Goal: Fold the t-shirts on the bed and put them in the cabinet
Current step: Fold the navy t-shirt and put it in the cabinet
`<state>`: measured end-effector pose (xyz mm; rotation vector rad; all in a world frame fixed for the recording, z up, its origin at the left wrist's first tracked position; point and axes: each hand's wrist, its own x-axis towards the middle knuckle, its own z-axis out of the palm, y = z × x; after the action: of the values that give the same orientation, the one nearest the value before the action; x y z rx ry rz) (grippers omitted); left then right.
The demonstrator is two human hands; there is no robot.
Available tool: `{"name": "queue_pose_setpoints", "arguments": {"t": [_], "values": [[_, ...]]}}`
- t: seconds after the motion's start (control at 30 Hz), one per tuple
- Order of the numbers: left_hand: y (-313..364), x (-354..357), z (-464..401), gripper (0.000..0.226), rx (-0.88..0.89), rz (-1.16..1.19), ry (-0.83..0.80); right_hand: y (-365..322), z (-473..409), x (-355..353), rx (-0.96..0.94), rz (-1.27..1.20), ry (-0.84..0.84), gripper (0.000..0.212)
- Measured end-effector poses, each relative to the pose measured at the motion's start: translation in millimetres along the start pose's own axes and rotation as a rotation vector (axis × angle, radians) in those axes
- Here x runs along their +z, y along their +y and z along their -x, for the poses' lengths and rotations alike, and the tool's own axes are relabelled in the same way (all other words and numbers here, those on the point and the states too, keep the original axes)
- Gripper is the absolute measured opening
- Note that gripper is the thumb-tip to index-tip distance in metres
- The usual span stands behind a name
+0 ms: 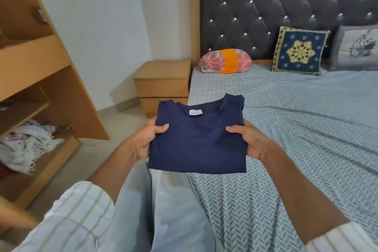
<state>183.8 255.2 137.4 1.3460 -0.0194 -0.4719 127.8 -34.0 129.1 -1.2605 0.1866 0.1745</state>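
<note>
Head: herringbone bed [296, 129]; open cabinet [41, 80]

Open wooden cabinet [30, 80] at left: the lower shelf is partly filled by a heap of white and pale crumpled cloths [26, 147], with bare board in front of it. Beige floor strip [90, 149] between the cabinet and the grey herringbone-patterned bed [296, 129]: open, bounded at the far end by a two-drawer wooden nightstand [162, 86]. Bed surface: bare across the middle; a pink-and-orange bolster [225, 61] and a navy-and-gold square cushion [299, 51] lie only along the headboard.
</note>
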Motion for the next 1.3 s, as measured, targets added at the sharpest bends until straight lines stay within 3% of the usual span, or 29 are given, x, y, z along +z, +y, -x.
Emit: {"name": "queue_pose_setpoints", "arguments": {"t": [0.33,0.63,0.77,0.87,1.13,1.3], "values": [[2,-76,-39,0.039,-0.061,0.082,0.055,12,-83,48,0.131,0.025,0.013,0.037],[-22,-195,-150,0.039,-0.291,0.116,0.101,76,-226,97,0.380,0.044,0.097,0.033],[0,-236,-186,0.038,-0.369,0.111,0.123,74,-276,135,0.453,0.056,0.129,0.034],[48,-252,-185,0.038,-0.404,0.118,0.152,39,-294,171,0.505,0.050,0.097,0.037],[272,-259,-122,0.030,-0.430,0.126,0.254,-165,-290,290,0.558,0.095,-0.036,0.039],[363,-271,-83,0.029,-0.367,0.167,0.345,-254,-296,364,0.563,0.186,-0.161,0.039]]}}
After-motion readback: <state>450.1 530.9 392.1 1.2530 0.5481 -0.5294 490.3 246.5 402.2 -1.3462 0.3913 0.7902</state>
